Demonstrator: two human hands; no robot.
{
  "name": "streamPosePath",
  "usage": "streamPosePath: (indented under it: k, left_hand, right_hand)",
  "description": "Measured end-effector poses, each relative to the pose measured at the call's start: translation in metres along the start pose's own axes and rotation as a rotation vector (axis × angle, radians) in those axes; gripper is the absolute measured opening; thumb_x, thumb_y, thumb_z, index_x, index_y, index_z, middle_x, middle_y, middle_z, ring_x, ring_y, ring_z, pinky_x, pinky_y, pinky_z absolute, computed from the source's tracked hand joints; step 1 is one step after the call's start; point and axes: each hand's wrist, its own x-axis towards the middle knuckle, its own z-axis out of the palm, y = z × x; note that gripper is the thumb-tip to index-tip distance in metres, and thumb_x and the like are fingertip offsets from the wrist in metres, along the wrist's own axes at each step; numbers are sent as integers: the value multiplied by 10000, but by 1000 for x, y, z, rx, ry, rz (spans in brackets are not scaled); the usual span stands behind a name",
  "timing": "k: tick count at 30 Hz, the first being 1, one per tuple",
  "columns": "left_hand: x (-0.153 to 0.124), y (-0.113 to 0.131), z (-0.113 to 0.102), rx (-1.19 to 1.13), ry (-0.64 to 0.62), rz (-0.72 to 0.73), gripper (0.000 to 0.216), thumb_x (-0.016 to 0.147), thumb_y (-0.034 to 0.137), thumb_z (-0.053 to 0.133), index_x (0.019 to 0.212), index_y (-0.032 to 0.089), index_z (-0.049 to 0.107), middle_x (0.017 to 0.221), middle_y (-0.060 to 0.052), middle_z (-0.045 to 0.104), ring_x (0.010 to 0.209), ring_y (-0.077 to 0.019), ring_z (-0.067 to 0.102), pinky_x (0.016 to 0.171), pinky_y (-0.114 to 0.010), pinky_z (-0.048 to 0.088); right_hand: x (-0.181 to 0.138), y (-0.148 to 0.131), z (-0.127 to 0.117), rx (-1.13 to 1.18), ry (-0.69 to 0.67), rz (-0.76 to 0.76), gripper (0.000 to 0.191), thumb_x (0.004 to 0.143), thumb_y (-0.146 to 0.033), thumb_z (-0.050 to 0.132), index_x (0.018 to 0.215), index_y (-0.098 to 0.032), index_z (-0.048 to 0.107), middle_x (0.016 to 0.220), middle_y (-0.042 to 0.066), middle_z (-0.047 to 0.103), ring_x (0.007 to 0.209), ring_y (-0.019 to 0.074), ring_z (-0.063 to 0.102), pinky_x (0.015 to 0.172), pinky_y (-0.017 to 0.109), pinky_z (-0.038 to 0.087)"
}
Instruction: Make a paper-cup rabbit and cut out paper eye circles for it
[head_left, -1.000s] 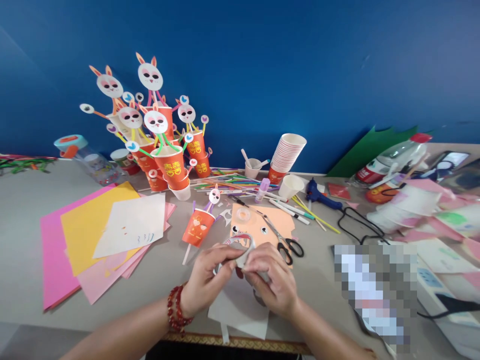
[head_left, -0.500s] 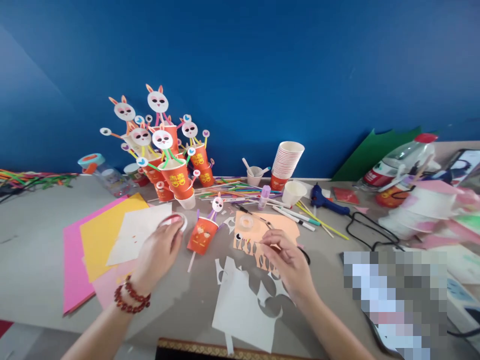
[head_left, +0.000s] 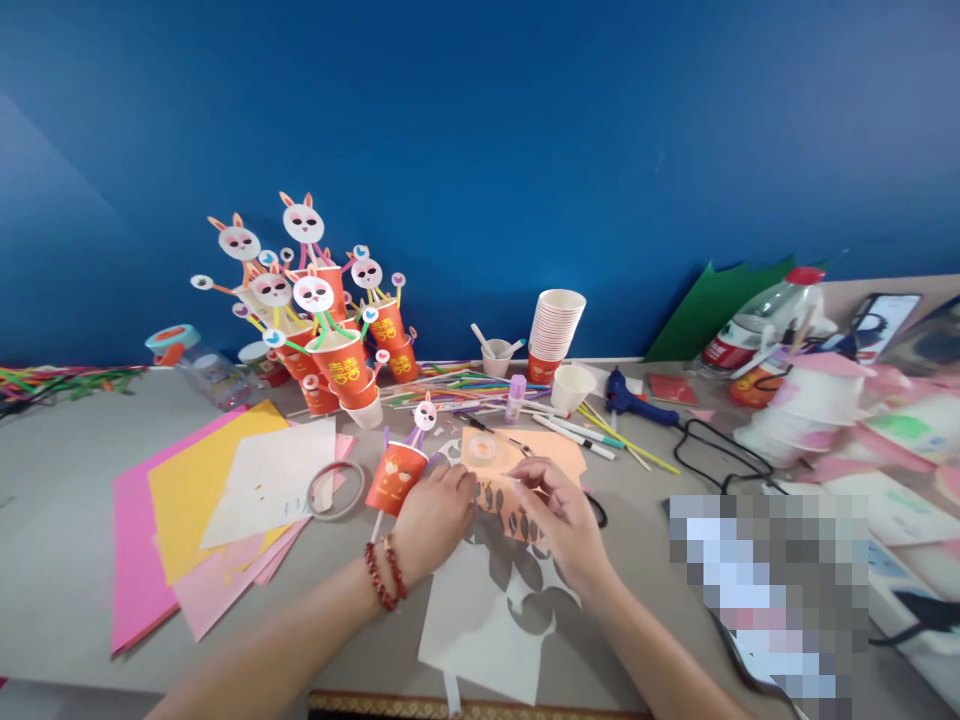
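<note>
My left hand, with two beaded bracelets at its wrist, is lowered over the left edge of the orange paper. Its fingers are curled together, and whatever is under them is hidden. Close by on the right, my right hand pinches thumb against forefinger on something small and pale that I cannot make out. A roll of tape lies beside the coloured sheets. The small orange cup figure with a rabbit head leans just behind my left hand. Below both hands is a cut-up white sheet.
Stacked rabbit cups stand at the back left. Behind the orange paper are a glue stick, markers, a cup stack and a blue glue gun with a black cable. Pink and yellow sheets lie left.
My left hand has let go of the tape roll and moved right to the orange paper, near my right hand. The right hand stays pinched in about the same place. The view has shifted slightly.
</note>
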Motion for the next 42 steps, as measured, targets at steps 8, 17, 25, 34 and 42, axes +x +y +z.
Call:
streamPosePath:
  k: [8,17,25,34,42]
  left_hand:
    - [26,-9,13,40,-28,-88,181,902,144,479,1034,142,603,1090,-128,595,1007,-259,571,909,-392,468]
    - [32,-8,10,38,-77,-87,246,882,154,506,1113,139,590,1117,-130,602,1077,-266,561,953,-382,449]
    - [39,-12,8,15,-115,-94,284,843,162,516,1110,114,599,1156,-174,610,1075,-293,589,876,-392,490]
    - [40,-13,5,-115,-63,-110,219,782,114,501,978,112,600,1031,-175,633,964,-305,622,802,-410,494]
    - [24,-20,0,-455,-4,-132,104,835,223,532,904,162,581,843,-50,644,723,-179,624,656,-287,498]
  right_hand:
    - [0,1,-2,-12,-4,-32,137,891,-341,586,897,-209,625,908,38,589,705,150,542,598,260,432]
    - [-1,3,-3,-42,11,-34,138,898,-334,570,906,-208,625,897,32,586,682,142,527,581,248,412]
    - [0,7,-2,-37,4,-24,159,892,-350,577,914,-200,625,891,34,579,681,143,521,576,245,410]
    - [0,12,-3,-27,-12,-32,162,906,-364,580,920,-206,612,855,21,567,658,137,513,559,238,405]
    - [0,-1,-2,79,19,7,194,854,-394,644,876,-201,640,883,31,588,722,153,539,606,253,435]
